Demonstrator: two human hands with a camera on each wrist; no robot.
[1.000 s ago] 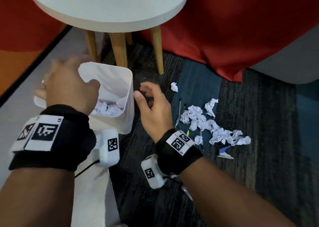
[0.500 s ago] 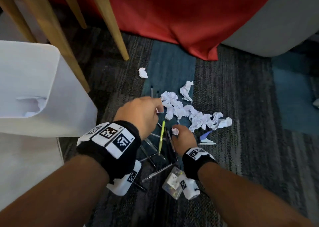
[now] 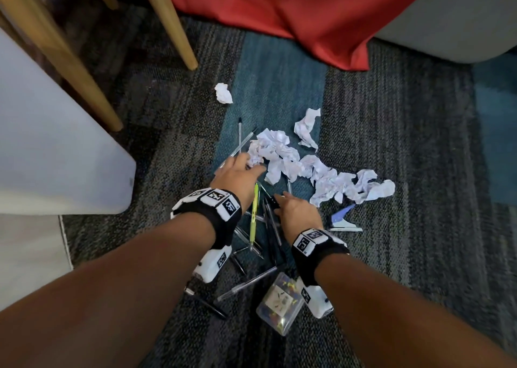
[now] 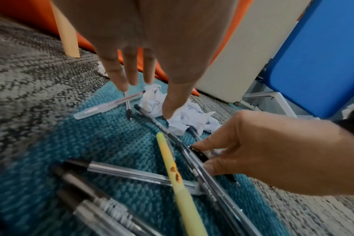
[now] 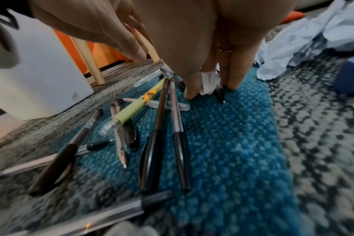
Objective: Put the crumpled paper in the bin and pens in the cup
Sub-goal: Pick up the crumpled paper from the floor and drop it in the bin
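A heap of white crumpled paper point(image 3: 282, 158) lies on the carpet, with several pens scattered just in front of it, among them a yellow-green pen point(image 3: 254, 216). My left hand point(image 3: 250, 163) reaches over two crossed clear pens point(image 4: 111, 103) with straight fingers, its thumb touching the near edge of the heap point(image 4: 184, 119). My right hand point(image 3: 279, 198) is curled low over the pens and pinches a small paper scrap point(image 5: 209, 83), fingertips pressing on a black pen point(image 4: 200, 154). The white bin point(image 3: 70, 144) stands at the left. No cup is in view.
One stray paper ball point(image 3: 223, 93) lies farther away, near the wooden table legs point(image 3: 167, 23). A clear box of pins point(image 3: 279, 303) sits under my right wrist, with a folded blue paper point(image 3: 342, 216) to its right. Red cloth point(image 3: 279, 9) and a grey seat point(image 3: 447, 12) close off the back.
Both hands left the bin and came down to the floor pile. The left hand then opened and stretched toward the paper heap; the right hand settled onto the pens, the small scrap in its fingers.
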